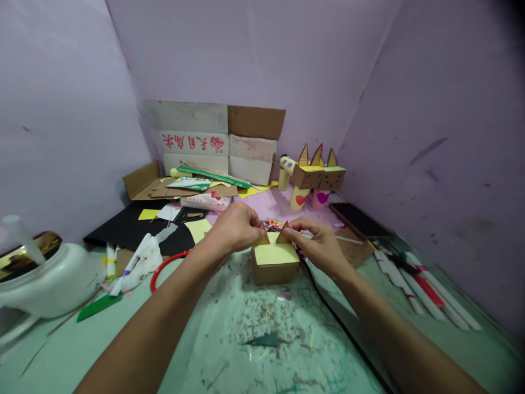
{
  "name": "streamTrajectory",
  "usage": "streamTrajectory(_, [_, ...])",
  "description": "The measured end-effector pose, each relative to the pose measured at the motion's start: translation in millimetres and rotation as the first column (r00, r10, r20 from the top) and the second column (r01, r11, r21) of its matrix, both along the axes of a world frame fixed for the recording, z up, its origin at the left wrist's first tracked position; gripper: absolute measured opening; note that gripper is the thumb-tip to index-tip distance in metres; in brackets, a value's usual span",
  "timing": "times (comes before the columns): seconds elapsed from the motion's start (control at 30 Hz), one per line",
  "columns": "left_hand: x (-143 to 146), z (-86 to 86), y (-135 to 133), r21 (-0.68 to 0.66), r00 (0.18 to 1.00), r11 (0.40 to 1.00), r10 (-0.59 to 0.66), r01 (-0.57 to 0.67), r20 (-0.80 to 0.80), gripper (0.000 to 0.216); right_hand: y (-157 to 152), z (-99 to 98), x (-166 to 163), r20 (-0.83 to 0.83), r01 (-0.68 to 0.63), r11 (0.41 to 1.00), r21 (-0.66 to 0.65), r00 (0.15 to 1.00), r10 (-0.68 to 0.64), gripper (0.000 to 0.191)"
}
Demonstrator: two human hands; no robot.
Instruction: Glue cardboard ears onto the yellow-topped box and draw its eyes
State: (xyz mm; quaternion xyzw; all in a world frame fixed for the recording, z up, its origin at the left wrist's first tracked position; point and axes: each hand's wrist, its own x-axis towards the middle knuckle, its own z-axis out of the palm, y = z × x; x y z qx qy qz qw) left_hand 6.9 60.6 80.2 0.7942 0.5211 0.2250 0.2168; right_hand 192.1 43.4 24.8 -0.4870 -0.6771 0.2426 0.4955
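at center, left hand (238,227) and right hand (318,243) pinch cardboard ears (281,237), apparently to steady them upright. the tabletop (209,339) supports the yellow-topped box (275,273) beneath.

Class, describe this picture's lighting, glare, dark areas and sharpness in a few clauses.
Head view: soft, fairly even light; the upper right corner falls to black. Head view: bright reflections on the gold part of the white pot. Head view: left hand, right hand and small box show no heavy motion smear, though fine detail looks soft.
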Motion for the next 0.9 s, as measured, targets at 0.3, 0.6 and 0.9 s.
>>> streamTrajectory(0.3, [1.5,-0.8,-1.5,0.044,0.999,0.999,0.007,-0.005,-0.050,0.013,1.6,-0.8,-0.2,0.028,-0.021,0.998,0.054,0.999,0.019,0.016])
streamTrajectory(0.6, [1.7,-2.3,-0.4,0.031,0.997,1.000,0.006,-0.004,-0.073,0.016,1.6,-2.3,-0.5,0.018,-0.008,1.000,0.026,1.000,0.008,0.019])
streamTrajectory(0.9, [-13.1,47.3,-69.6,0.070,0.981,0.990,-0.129,0.120,0.147,0.027,1.0,5.1,12.6,-0.278,0.212,0.974,0.074,0.943,-0.184,0.022])
